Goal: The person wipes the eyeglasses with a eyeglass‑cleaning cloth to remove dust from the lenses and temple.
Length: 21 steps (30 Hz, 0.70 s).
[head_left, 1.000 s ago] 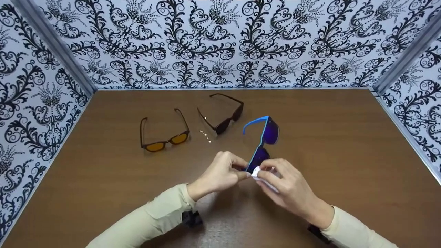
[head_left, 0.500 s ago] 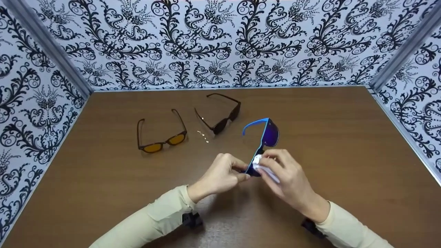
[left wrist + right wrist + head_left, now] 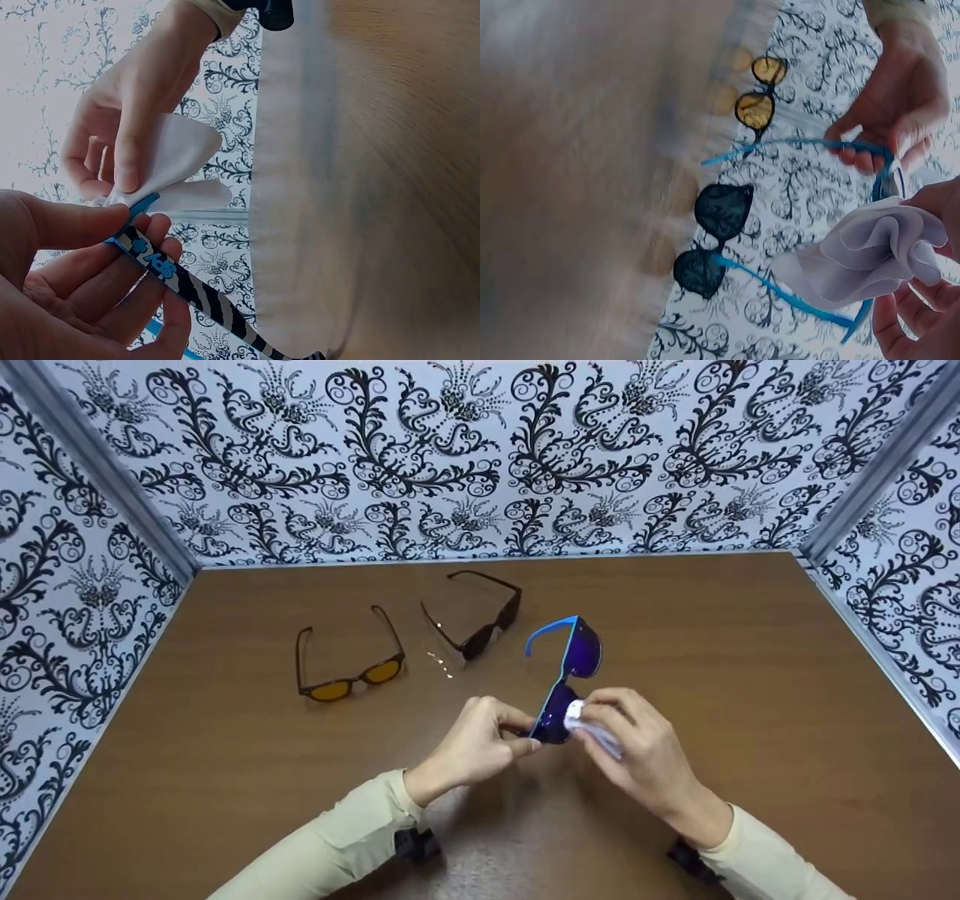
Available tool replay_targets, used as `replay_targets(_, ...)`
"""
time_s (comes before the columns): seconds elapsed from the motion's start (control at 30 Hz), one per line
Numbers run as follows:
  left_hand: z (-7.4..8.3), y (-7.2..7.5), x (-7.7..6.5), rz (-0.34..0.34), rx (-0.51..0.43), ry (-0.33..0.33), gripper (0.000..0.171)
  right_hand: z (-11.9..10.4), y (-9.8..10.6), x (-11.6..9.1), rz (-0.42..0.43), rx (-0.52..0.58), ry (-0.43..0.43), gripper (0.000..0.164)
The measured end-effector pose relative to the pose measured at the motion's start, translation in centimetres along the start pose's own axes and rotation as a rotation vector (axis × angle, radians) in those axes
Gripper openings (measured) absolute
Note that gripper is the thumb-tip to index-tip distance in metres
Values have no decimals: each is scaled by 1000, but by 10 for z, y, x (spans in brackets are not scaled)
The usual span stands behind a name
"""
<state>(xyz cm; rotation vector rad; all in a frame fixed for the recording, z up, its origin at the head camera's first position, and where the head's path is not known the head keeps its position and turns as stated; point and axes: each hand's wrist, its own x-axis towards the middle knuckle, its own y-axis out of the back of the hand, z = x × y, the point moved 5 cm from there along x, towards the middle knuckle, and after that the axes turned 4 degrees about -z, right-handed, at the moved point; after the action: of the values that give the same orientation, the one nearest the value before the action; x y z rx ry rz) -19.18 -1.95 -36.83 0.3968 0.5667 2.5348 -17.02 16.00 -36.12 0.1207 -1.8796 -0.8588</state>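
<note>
Blue-framed sunglasses (image 3: pixel 583 651) with dark purple lenses are held over the table, their front turned to the right. My left hand (image 3: pixel 476 742) pinches them at the near end of the frame, by the hinge. In the left wrist view, a temple (image 3: pixel 204 294) with black-and-white stripes and blue lettering runs along the fingers. My right hand (image 3: pixel 645 750) grips a bunched white cloth (image 3: pixel 877 251) and holds it at the near lens. Fingers and cloth hide part of that lens. The right wrist view shows both blue temples spread out.
On the wooden table (image 3: pixel 225 780), glasses with orange lenses (image 3: pixel 330 691) lie at the left. Black sunglasses (image 3: pixel 478 643) lie beyond my hands, near small bright glints. Patterned white walls (image 3: pixel 480 457) enclose the back and sides.
My right hand has moved the cloth from the near lens's lower end up across it, then slightly right. The left hand keeps hold of the sunglasses in nearly the same place.
</note>
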Motion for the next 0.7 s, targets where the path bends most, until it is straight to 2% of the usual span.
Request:
replay_targets(0.17,-3,0,-2,5,5,11,15,20,11,7,16,56,-123,13)
replay_targets(0.43,1,-1,-3,-7,83,-17,15,43,22,27,76,22,-212,22)
replay_targets(0.57,2,-2,-3,-18,113,-24,15,42,19,32,75,39,-179,22)
replay_targets(0.63,3,-2,-3,-15,123,-25,15,37,17,32,70,38,-130,15)
replay_targets(0.7,4,-1,-2,-9,126,-24,14,31,14,30,66,19,-68,17)
